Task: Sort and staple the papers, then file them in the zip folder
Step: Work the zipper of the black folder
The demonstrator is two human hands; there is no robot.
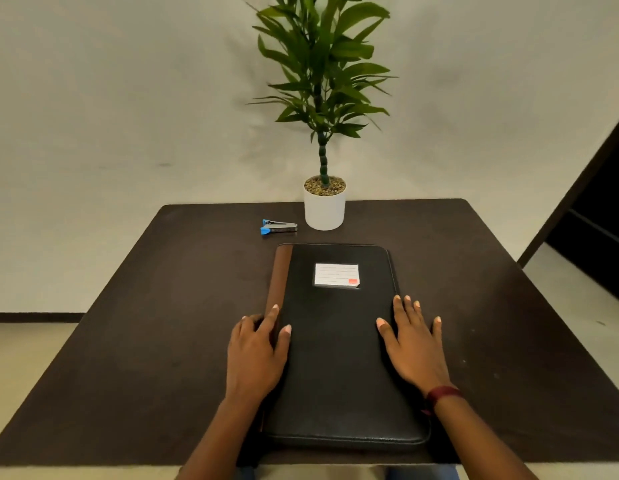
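Note:
A black zip folder [336,358] with a brown spine strip and a white lined label lies closed on the dark table [145,341], close to the near edge. My left hand [258,355] rests flat on the folder's left edge, its fingers over the brown spine. On the folder's right edge my right hand [413,344] lies flat with fingers spread; a dark red band circles that wrist. A small stapler [278,227] with blue ends lies on the table beyond the folder's far left corner. No loose papers are in view.
A white pot [324,209] holding a tall green plant stands at the table's far edge, just right of the stapler. A pale wall rises behind the table. A dark door frame [585,188] slants at the right.

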